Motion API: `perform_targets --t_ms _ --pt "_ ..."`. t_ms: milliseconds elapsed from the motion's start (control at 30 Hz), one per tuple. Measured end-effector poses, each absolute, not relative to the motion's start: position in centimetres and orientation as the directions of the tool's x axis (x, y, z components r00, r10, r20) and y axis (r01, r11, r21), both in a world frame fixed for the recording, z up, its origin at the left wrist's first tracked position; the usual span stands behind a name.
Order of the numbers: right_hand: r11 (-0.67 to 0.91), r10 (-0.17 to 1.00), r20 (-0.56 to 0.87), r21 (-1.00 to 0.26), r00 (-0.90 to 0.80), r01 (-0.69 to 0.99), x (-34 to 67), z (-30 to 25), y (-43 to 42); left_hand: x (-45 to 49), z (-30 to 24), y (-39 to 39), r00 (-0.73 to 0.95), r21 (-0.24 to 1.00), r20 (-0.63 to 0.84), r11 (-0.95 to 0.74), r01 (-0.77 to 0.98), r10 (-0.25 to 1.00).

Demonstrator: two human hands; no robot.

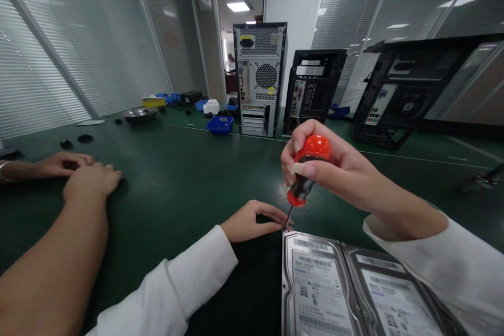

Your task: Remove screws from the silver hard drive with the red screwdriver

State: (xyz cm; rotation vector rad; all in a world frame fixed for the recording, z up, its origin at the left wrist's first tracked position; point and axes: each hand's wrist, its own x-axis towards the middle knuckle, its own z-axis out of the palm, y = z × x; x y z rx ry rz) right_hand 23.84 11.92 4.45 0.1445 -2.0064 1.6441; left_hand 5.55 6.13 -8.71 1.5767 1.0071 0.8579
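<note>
My right hand (311, 155) is wrapped round the red and black handle of a screwdriver (316, 148). The shaft slants down to the near-left hard drive's (315, 283) upper left corner. Beside the tip, my left hand (255, 220) has its thumb and fingers brought together at that corner; whether a screw is pinched there is too small to see. The silver drive lies label up on the green table (173, 194). A second hard drive (389, 289) lies against its right side, partly below my right sleeve.
Another person's hands (92, 181) rest on the table at left. Three computer cases, a tall one (260, 79), a black one (313, 86) and a tilted one (409, 89), stand at the back. Near them are a blue tray (220, 125) and a metal bowl (139, 114).
</note>
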Motion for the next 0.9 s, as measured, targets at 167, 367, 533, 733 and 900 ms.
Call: perform_targets --t_ms 167,367,533,733,900 --pt "0.183 0.247 0.396 -0.915 -0.884 -0.359 23.8 4.8 11.6 5.6 -8.5 6.1 0.390 0.977 0.036 -0.115 0.182 0.920" --pt "0.347 0.286 0.475 -0.861 -0.832 -0.373 23.6 5.3 11.4 5.6 -8.5 6.1 0.393 0.978 0.026 -0.105 0.180 0.919" --pt "0.270 0.301 0.481 -0.871 -0.823 -0.411 23.3 5.0 11.4 5.7 -8.5 6.1 0.378 0.978 0.021 -0.098 0.184 0.926" --pt "0.195 0.296 0.431 -0.901 -0.852 -0.388 23.2 5.2 11.3 5.6 -8.5 6.0 0.398 0.980 0.033 -0.108 0.169 0.917" --pt "0.209 0.268 0.386 -0.918 -0.883 -0.338 23.4 5.5 11.2 5.6 -8.4 6.0 0.385 0.977 0.024 -0.103 0.187 0.922"
